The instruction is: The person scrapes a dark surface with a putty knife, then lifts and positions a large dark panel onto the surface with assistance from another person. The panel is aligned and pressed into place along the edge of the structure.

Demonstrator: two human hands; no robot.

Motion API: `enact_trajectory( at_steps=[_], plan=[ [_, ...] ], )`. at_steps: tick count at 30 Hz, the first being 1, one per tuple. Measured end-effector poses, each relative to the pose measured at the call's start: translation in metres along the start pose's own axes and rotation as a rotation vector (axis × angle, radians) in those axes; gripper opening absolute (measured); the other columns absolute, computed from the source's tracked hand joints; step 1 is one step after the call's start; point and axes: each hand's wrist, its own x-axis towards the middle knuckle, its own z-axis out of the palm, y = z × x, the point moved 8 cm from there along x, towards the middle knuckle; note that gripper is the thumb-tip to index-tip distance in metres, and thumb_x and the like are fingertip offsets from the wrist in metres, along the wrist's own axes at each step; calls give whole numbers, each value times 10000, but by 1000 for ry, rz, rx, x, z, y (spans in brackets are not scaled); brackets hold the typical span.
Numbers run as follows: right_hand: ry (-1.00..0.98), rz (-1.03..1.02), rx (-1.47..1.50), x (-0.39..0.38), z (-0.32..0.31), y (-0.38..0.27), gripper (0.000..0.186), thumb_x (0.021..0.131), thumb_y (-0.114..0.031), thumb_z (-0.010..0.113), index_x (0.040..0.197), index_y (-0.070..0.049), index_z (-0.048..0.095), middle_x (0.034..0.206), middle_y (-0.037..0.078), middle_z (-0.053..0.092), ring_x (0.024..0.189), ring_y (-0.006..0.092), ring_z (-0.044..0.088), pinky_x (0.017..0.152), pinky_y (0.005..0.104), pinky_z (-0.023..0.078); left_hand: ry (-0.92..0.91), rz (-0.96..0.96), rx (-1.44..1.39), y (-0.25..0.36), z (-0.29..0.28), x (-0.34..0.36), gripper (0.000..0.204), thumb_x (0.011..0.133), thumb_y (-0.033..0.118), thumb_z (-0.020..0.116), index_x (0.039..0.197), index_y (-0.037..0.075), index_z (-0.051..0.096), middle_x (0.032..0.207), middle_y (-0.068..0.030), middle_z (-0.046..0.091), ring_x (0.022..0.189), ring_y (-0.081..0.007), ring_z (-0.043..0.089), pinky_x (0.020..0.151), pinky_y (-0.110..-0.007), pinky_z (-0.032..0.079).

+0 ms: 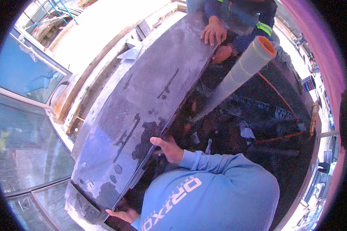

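A long grey slab (142,92) with dark wet patches and streaks runs from lower left to upper middle. My right hand (169,149) is closed on its near edge around mid-length. The thumb rests near the top face, with the other fingers largely hidden below the edge. At the slab's lower corner, my left hand (124,215) holds the same edge, its thumb extended and most fingers in shadow. A co-worker's hand (214,31) lies on the far end. That person's other hand (223,53) is beside the edge there.
A pale film-wrapped roll (239,75) with an orange-brown core stands slanted right of the slab. Dark sheeting (273,107) covers the area beyond it, with an orange cord (278,92) across. Glass panes (27,134) border the left; a pale ledge (104,29) runs behind.
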Motion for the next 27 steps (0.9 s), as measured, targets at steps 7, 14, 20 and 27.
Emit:
enact_trajectory(
  at_steps=[7, 14, 20, 27],
  plan=[
    [27, -3, -24, 3, -2, 6, 675, 846, -394, 734, 1383, -116, 435, 1290, 88, 528, 1195, 261, 534, 962, 566, 463, 15, -118, -11, 0, -6, 4, 871, 846, 655, 616, 1427, 30, 437, 1432, -151, 486, 1254, -340, 485, 1079, -468, 400],
    [6, 7, -9, 5, -4, 5, 703, 839, -415, 736, 1399, -129, 421, 1331, 88, 507, 1233, 264, 507, 967, 566, 463, -5, -161, -10, -6, -10, 15, 900, 806, 676, 642, 1413, 40, 453, 1419, -146, 495, 1228, -348, 495, 1065, -479, 410],
    [65, -15, -76, 1, -7, 4, 679, 847, -406, 729, 1392, -139, 425, 1296, 87, 521, 1196, 264, 532, 947, 558, 482, 28, -202, -27, -22, -30, 29, 925, 771, 694, 665, 1401, 48, 467, 1408, -142, 503, 1206, -356, 505, 1054, -488, 419],
    [121, -15, -77, 0, -3, 4, 481, 877, -444, 694, 1219, -111, 630, 1180, 35, 668, 1097, 215, 626, 954, 456, 469, -22, -214, -53, -10, -6, 3, 944, 739, 699, 695, 1394, 57, 474, 1388, -154, 512, 1176, -379, 512, 1039, -542, 418]
  ],
)
